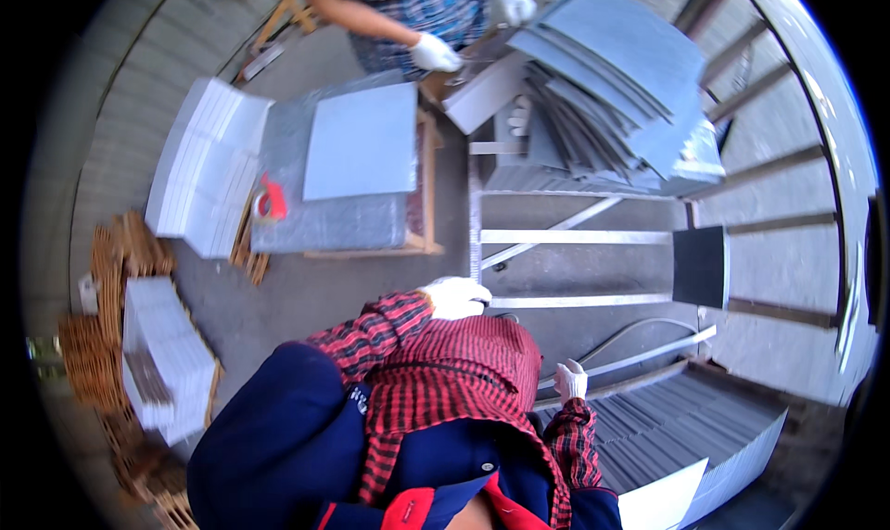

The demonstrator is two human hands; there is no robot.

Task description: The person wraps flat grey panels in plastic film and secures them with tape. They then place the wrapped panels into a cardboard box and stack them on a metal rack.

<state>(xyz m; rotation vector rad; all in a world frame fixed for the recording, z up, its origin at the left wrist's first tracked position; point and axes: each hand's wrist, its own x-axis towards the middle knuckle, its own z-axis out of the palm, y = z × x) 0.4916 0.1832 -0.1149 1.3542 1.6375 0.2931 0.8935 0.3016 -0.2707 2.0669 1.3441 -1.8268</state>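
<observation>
My left hand point(454, 298), in a white glove, hangs before my body beside the near end of the metal frame rail point(575, 302). Its fingers are loosely bent and nothing shows in them. My right hand point(571, 380), gloved in white too, is held out to the right with its fingers partly apart and no object visible in it. Close to it is a long row of thin grey sheets point(677, 428) packed on edge. A pale flat panel point(663, 498) leans against the near side of that row.
Across from me a co-worker's gloved hand point(436, 53) is near a worktable. A pale sheet point(362, 140) and red tape dispenser point(271, 199) lie on that table. Fanned grey sheets point(612, 66) are piled at far right. Stacked white panels point(209, 168) stand left, near wooden pallets point(93, 354).
</observation>
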